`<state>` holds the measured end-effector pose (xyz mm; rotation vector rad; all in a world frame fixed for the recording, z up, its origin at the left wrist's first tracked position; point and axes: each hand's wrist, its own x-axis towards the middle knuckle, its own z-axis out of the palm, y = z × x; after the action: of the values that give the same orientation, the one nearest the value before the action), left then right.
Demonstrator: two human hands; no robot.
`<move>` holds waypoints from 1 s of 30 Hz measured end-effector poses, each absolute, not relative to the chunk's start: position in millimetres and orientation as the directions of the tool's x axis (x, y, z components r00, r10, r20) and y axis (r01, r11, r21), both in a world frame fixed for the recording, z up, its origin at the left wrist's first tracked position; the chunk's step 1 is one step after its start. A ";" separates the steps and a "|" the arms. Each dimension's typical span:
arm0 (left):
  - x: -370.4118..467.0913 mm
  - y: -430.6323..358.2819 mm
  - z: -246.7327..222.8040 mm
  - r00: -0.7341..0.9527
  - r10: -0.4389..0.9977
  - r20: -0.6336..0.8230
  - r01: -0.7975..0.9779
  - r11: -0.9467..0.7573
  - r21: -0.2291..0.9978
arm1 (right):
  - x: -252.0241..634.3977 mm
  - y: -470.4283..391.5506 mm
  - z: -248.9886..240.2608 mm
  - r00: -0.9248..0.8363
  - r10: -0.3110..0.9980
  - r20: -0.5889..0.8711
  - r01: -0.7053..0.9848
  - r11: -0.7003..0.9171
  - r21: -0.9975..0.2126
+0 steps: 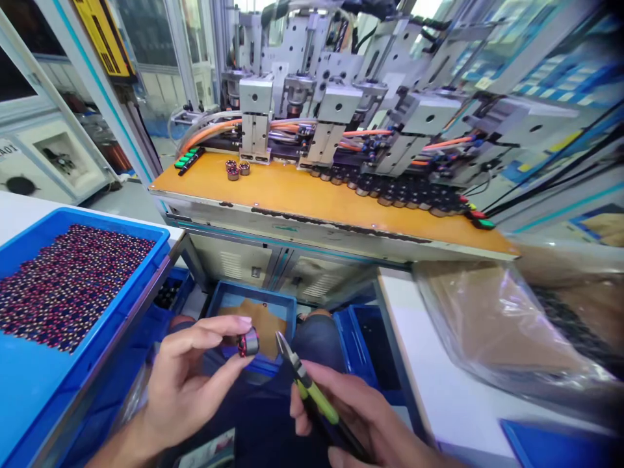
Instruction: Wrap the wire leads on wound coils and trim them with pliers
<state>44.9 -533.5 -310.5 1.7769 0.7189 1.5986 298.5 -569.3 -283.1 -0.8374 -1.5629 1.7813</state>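
Between the thumb and fingertips of my left hand (188, 377) is a small round motor stator (249, 342), with a grey metal rim and reddish windings on its left side. My right hand (358, 413) is wrapped round a pair of cutting pliers (314, 396) with green and black handles. The metal jaws point up and left, a short way right of the stator and apart from it. Below both hands, a blue bin (291, 307) with brown cardboard inside sits low between the knees.
A blue tray (164, 237) of many small wound parts stands at left. Ahead, an orange bench top (287, 188) holds a few stators (233, 172), a row of dark cylindrical parts (390, 188) and a metal machine (338, 104). At right lies a plastic-wrapped cardboard box (480, 318).
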 end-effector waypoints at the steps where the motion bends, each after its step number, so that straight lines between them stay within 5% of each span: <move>1: 45.0 -534.3 -311.4 0.114 0.763 0.637 -0.005 -0.641 0.768 | 297.3 -568.3 -280.7 -0.616 0.785 -0.066 -0.042 -0.115 -0.992; 30: 41.1 -547.7 -315.0 0.121 0.870 0.478 0.153 -0.493 0.857 | 284.9 -566.8 -286.9 -0.614 0.789 -0.015 -0.139 -0.128 -0.982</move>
<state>41.1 -547.7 -315.0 1.7574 0.9953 1.4200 284.9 -566.8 -286.9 -0.7439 -1.4872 1.8133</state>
